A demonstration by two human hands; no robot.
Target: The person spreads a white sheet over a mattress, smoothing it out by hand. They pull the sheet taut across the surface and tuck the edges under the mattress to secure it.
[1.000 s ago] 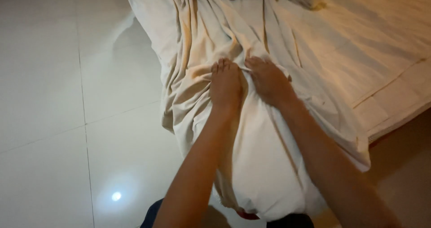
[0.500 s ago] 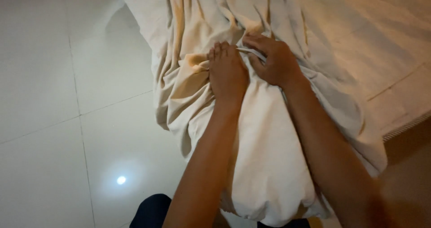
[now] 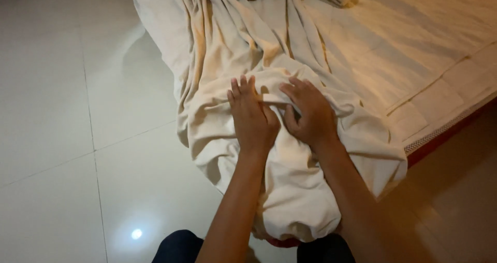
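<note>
glossy white floor tiles lie left of a bed. both hands, left and right, press open-fingered, side by side, on a crumpled cream sheet draped over the bed's corner.

A cream sheet lies rumpled over the bed, spilling onto the white tiled floor.

The sheet runs off the top edge, the bed off the right, and folds hide the corner beneath both hands' palms and whatever they pinch.
</note>
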